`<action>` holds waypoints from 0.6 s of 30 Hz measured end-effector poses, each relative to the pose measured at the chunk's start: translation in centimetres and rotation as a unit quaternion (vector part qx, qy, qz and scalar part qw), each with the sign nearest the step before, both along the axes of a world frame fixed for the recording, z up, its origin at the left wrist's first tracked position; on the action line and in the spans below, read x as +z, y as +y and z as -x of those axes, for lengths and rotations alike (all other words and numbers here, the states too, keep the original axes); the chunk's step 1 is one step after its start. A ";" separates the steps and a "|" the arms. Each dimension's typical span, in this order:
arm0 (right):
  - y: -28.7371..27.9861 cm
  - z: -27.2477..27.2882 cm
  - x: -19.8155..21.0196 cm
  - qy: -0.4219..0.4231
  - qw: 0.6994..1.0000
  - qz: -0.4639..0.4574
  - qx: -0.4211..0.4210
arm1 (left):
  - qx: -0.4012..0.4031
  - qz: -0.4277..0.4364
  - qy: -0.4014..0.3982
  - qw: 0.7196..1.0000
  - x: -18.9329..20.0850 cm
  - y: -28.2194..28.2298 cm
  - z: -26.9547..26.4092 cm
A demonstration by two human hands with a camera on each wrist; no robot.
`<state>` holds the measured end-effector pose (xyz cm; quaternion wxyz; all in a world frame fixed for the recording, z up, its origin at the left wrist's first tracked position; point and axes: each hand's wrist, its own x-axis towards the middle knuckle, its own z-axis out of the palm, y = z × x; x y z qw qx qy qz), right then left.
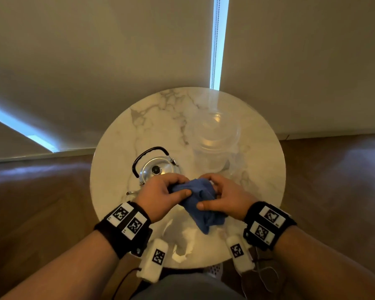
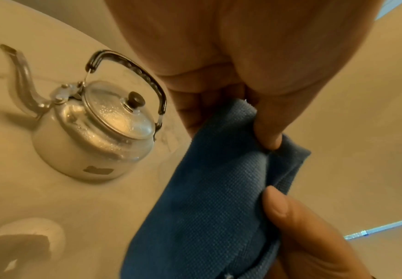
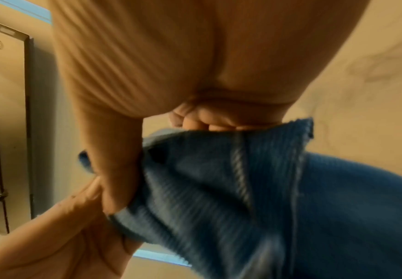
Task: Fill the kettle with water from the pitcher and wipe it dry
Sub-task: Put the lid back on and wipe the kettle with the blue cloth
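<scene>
A small metal kettle (image 1: 157, 169) with a black handle stands lid-on at the table's left middle; droplets speckle its lid and shoulder (image 2: 114, 120). Behind it to the right stands a clear plastic pitcher (image 1: 214, 144). Just in front of the kettle my left hand (image 1: 162, 197) and right hand (image 1: 220, 198) both grip a bunched blue cloth (image 1: 200, 204) above the table, thumbs pressed on top. In the left wrist view the blue cloth (image 2: 214, 188) hangs from my pinching fingers; in the right wrist view the cloth (image 3: 242, 188) is blurred.
The round white marble table (image 1: 264, 169) has wet patches near its front edge (image 1: 182, 245). A wooden floor surrounds it, and pale blinds (image 1: 95, 50) hang close behind. Dark cabinet or device edges (image 3: 4, 132) show in the right wrist view.
</scene>
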<state>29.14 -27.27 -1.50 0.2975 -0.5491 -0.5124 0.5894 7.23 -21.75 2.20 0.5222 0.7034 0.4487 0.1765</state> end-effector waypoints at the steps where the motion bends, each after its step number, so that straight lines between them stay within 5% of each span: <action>1: 0.4 0.3 0.0 0.000 1.000 0.010 0.020 | 0.005 0.006 -0.011 1.000 0.2 0.0 0.6; 4: 1.8 1.8 0.3 0.012 0.997 0.025 0.073 | 0.033 0.027 -0.061 0.997 0.5 -0.1 1.9; 10: 3.3 6.7 -0.5 0.217 0.971 0.100 0.011 | 0.139 0.054 -0.112 0.982 -0.9 2.2 4.0; 15: 3.3 8.3 -2.6 0.084 0.985 0.096 -0.115 | 0.163 -0.074 0.083 0.980 -3.5 5.5 8.3; 18: 4.3 8.8 -1.8 -0.037 0.982 0.049 -0.177 | 0.093 -0.183 0.219 0.954 -5.0 7.8 11.0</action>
